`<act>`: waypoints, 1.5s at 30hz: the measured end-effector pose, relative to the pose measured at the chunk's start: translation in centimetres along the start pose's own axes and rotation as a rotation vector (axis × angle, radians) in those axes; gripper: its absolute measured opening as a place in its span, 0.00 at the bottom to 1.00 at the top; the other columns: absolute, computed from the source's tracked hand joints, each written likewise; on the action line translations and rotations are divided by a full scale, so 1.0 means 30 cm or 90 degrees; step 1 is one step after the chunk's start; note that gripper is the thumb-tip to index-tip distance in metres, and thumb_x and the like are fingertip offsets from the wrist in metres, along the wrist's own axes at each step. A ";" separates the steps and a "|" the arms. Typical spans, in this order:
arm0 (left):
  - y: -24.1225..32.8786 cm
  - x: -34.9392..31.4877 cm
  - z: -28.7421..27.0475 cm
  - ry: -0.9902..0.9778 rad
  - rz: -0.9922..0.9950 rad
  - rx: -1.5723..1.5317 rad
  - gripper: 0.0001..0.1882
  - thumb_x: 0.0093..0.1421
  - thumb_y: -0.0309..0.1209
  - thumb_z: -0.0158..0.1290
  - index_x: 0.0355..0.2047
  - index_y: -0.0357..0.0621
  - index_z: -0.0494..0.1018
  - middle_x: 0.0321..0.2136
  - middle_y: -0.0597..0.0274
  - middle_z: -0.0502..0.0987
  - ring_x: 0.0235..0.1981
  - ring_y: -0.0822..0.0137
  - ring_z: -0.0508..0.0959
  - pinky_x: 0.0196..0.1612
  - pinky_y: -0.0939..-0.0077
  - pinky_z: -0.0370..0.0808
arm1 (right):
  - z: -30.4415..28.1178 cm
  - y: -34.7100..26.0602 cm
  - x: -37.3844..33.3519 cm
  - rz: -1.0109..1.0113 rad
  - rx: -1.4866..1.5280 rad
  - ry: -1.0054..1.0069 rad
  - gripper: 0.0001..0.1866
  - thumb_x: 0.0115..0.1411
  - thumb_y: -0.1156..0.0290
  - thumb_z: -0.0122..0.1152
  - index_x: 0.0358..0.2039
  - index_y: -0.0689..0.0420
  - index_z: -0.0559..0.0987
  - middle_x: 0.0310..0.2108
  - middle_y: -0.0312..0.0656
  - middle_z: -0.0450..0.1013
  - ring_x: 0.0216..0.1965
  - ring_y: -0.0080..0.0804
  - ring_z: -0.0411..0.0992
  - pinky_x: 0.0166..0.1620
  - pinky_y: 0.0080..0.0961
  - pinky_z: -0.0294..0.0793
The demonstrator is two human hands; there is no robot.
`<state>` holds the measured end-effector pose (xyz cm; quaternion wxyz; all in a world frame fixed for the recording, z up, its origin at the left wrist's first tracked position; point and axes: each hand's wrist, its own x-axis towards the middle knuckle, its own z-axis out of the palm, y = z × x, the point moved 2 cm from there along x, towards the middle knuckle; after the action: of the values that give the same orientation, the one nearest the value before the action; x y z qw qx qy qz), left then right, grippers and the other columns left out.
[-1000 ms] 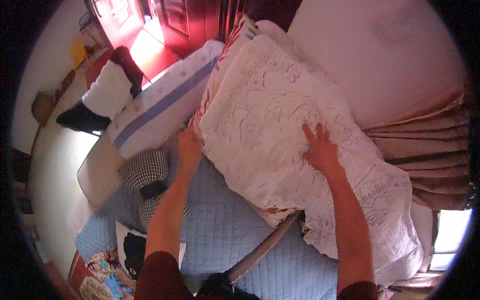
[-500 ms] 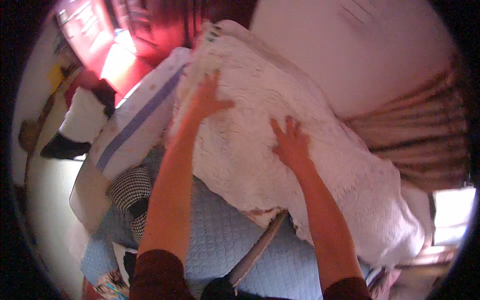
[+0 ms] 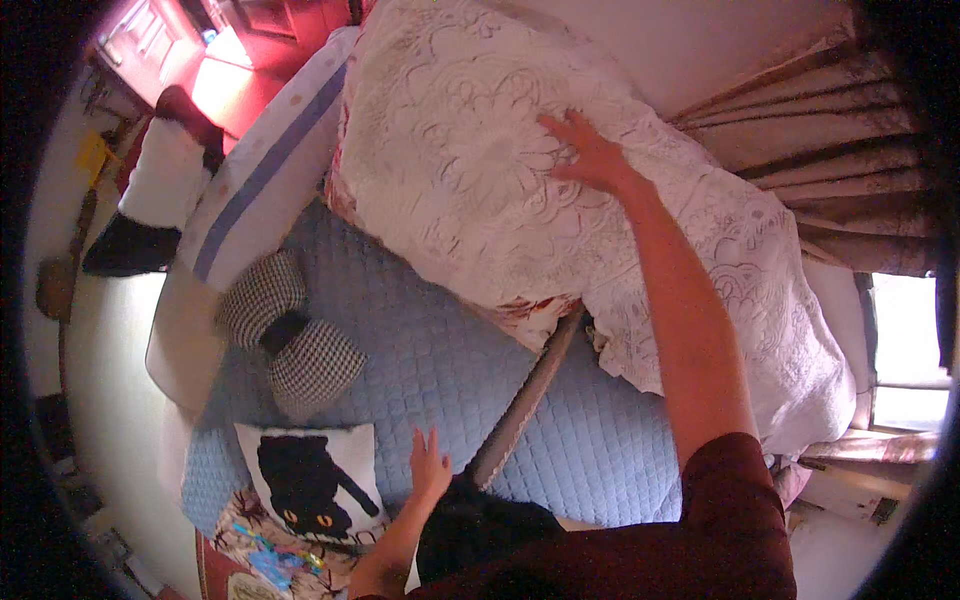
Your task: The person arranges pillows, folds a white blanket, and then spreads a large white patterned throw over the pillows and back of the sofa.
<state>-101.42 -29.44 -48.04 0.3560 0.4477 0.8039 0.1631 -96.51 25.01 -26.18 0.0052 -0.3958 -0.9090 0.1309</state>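
Note:
A white bedspread (image 3: 470, 160) with raised flower patterns lies bunched across the far and right part of the bed. On its top rests my right hand (image 3: 592, 155), fingers spread, gripping nothing. My left hand (image 3: 430, 468) is low over the near part of the blue quilted cover (image 3: 420, 330), its fingers stretched out and empty. Beside it lies a white cushion (image 3: 350, 462) with a black cat picture. A long beige-brown strip (image 3: 525, 400) runs from under the bedspread toward my body; what it is I cannot tell.
A black-and-white checked bow-shaped cushion (image 3: 290, 330) lies on the quilt. A pale sheet with a blue stripe (image 3: 270, 170) shows at the far left. A black-and-white cushion (image 3: 160, 180) is beyond the bed. Brown curtains (image 3: 820, 150) hang at right, by a bright window (image 3: 905, 330).
My left hand has left the bedspread and drawn back toward my body. My right hand still lies on the bedspread. The view has shifted, showing more of the near cushions.

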 end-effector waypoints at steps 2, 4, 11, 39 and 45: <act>-0.068 -0.260 0.062 -0.111 -0.156 -0.082 0.34 0.50 0.31 0.54 0.57 0.39 0.56 0.57 0.31 0.50 0.56 0.38 0.58 0.55 0.56 0.60 | -0.012 -0.010 -0.060 -0.094 0.092 0.134 0.33 0.50 0.67 0.59 0.58 0.42 0.61 0.61 0.45 0.52 0.63 0.39 0.49 0.60 0.35 0.52; -0.155 -0.447 0.116 -0.120 -0.173 -0.072 0.32 0.52 0.33 0.53 0.56 0.39 0.57 0.57 0.32 0.52 0.55 0.39 0.59 0.54 0.56 0.62 | -0.007 -0.072 -0.195 -0.120 0.148 0.278 0.28 0.51 0.71 0.57 0.55 0.50 0.66 0.58 0.45 0.58 0.61 0.38 0.54 0.60 0.31 0.54; -0.332 -0.475 0.113 0.059 -0.261 -0.035 0.22 0.53 0.37 0.51 0.43 0.34 0.65 0.40 0.40 0.70 0.44 0.47 0.70 0.47 0.57 0.66 | 0.088 -0.562 -0.805 -0.070 0.470 0.110 0.08 0.56 0.73 0.53 0.34 0.63 0.77 0.35 0.44 0.75 0.40 0.30 0.72 0.47 0.27 0.68; -0.296 0.209 -0.652 0.548 -0.021 0.124 0.12 0.44 0.28 0.56 0.29 0.42 0.66 0.20 0.51 0.70 0.25 0.50 0.73 0.26 0.56 0.67 | 0.166 -0.680 -1.057 -0.134 0.436 0.294 0.39 0.54 0.58 0.59 0.57 0.62 0.49 0.58 0.54 0.48 0.59 0.43 0.48 0.58 0.35 0.53; -0.020 0.041 -0.700 0.648 0.036 -0.024 0.12 0.48 0.30 0.58 0.25 0.36 0.67 0.16 0.45 0.67 0.20 0.44 0.70 0.20 0.59 0.63 | 0.553 -0.767 -0.936 0.064 0.629 -0.130 0.47 0.53 0.56 0.60 0.62 0.61 0.43 0.63 0.55 0.42 0.64 0.44 0.42 0.61 0.35 0.50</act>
<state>-117.30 -27.54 -34.35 -0.0773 0.3264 0.8599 0.3847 -95.61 -14.13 -33.98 0.0967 -0.3746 -0.7141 0.5834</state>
